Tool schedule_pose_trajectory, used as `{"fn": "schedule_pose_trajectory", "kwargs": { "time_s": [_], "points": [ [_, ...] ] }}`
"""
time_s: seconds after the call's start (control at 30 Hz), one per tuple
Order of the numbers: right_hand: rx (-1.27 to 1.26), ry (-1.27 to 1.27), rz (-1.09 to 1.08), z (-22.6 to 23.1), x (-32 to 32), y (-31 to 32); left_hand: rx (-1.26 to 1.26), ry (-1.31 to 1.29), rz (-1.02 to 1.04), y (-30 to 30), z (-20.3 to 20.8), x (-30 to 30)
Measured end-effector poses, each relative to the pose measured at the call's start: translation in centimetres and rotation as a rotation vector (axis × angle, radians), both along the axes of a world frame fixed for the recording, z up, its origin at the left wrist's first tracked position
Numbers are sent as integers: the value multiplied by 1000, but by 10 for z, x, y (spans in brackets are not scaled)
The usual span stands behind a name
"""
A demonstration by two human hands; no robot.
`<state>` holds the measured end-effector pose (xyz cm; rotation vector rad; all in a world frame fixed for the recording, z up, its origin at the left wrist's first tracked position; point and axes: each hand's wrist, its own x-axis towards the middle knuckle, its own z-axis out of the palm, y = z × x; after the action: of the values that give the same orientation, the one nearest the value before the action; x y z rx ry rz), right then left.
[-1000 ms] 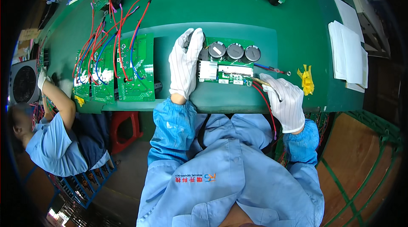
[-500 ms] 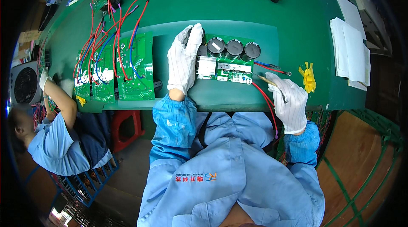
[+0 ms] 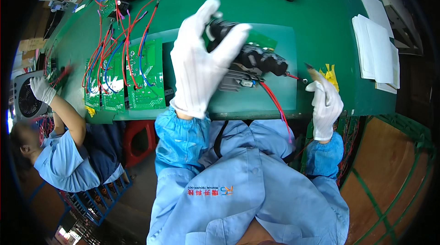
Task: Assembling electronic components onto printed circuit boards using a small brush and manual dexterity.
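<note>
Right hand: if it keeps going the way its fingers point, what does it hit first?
The right hand points up and slightly left, away from the person. First in that line is likely the yellow tape piece at its fingertips, then bare green bench. Depth is unclear.

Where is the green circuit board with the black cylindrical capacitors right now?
In the head view, the green circuit board with black capacitors is tilted up off the green mat at centre, gripped by the white-gloved left hand; the right hand is to its right.

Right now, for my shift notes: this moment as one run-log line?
left hand: lifts tilted circuit board with black capacitors | right hand: at red wires | surface: green mat
</note>
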<state>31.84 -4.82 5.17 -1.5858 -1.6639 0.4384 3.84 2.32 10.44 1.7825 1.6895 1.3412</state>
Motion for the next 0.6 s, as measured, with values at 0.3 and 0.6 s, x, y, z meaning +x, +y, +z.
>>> {"fn": "schedule_pose_trajectory", "kwargs": {
  "time_s": [0.3, 0.6],
  "points": [
    [105, 104, -168, -6, 21, -7, 68, 766, -217, -13, 35, 71],
    [26, 249, -182, -14, 33, -14, -15, 651, -205, -3, 38, 66]
  ]
}}
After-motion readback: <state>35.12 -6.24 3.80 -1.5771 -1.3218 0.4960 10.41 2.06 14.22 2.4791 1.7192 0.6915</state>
